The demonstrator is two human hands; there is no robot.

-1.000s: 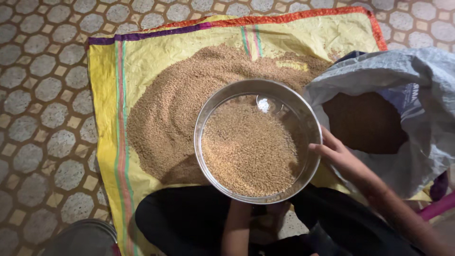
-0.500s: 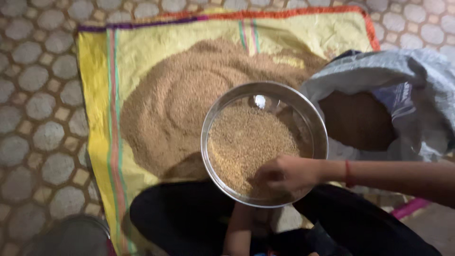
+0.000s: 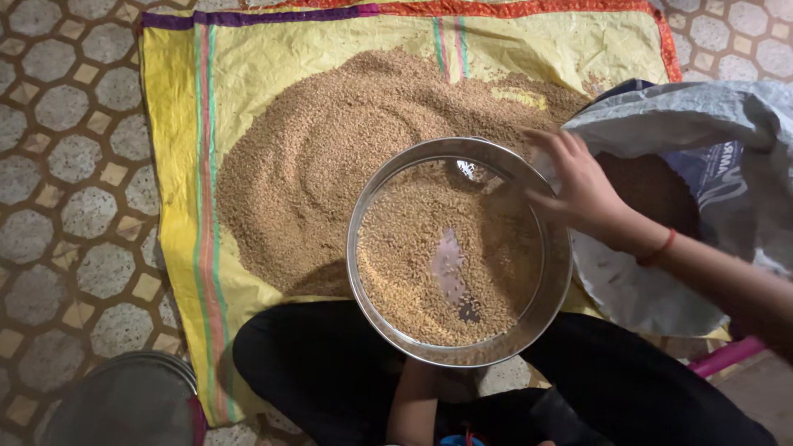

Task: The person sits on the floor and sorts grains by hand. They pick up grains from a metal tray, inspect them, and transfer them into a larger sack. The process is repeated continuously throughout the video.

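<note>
Yellow mat [image 3: 178,165] on tiled floor, grain heap [image 3: 330,157] spread across it. Round metal sieve [image 3: 459,252] with grain, near centre. Left hand under sieve, grip hidden. Right hand [image 3: 578,190] loose-fingered over its far-right rim. Grey sack [image 3: 702,124] right.

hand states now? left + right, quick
Left hand: hidden under the round metal sieve; only its forearm shows, so cannot tell.
Right hand: fingers spread open at the sieve's far rim, holding nothing visible.
</note>
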